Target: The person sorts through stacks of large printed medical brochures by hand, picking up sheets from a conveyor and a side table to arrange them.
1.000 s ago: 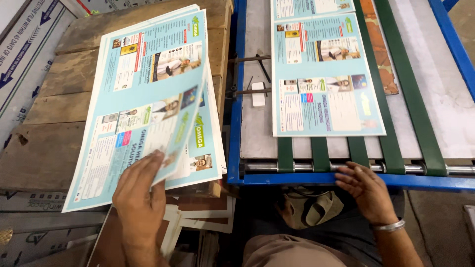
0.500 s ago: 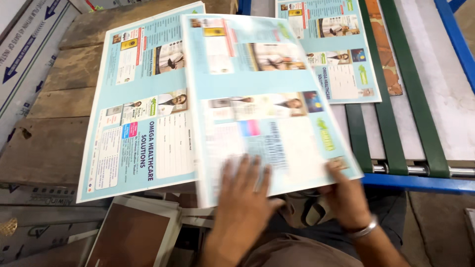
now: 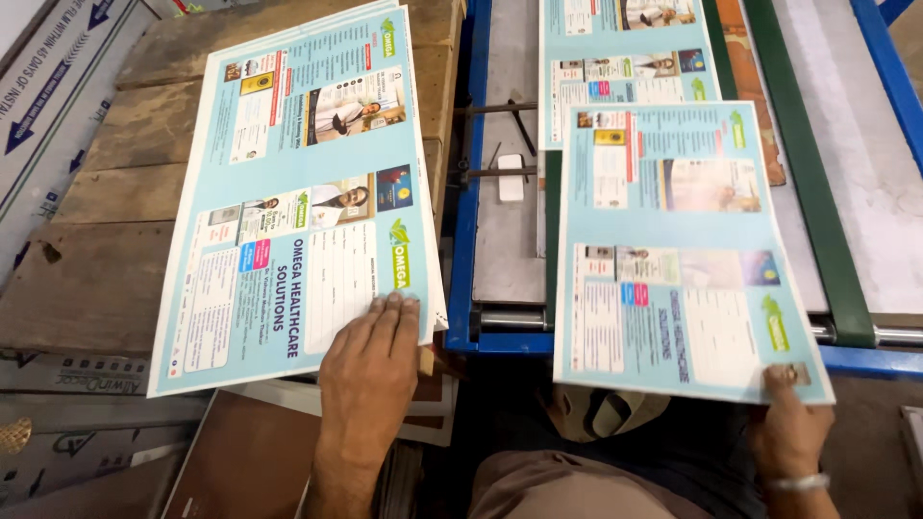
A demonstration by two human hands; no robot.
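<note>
We are pinching a thin, floppy printed sheet (image 3: 673,250) by its lower-right corner with our right hand (image 3: 790,432), while our left hand (image 3: 370,370) is lying flat and open on the stack of sheets (image 3: 298,202) at centre-left.

Right hand (image 3: 790,432): mostly under the held sheet (image 3: 678,255), only thumb tip on its corner showing; wrist cut by the bottom edge. Held sheet: images on it motion-blurred, small print unreadable. Far sheet (image 3: 625,67) on the belt: top cut by the frame, lower part covered by the held sheet. Stack (image 3: 298,192): lower sheets hidden but for edges; near corner covered by the left hand (image 3: 370,370). Sandal (image 3: 601,413): largely behind the held sheet.
</note>
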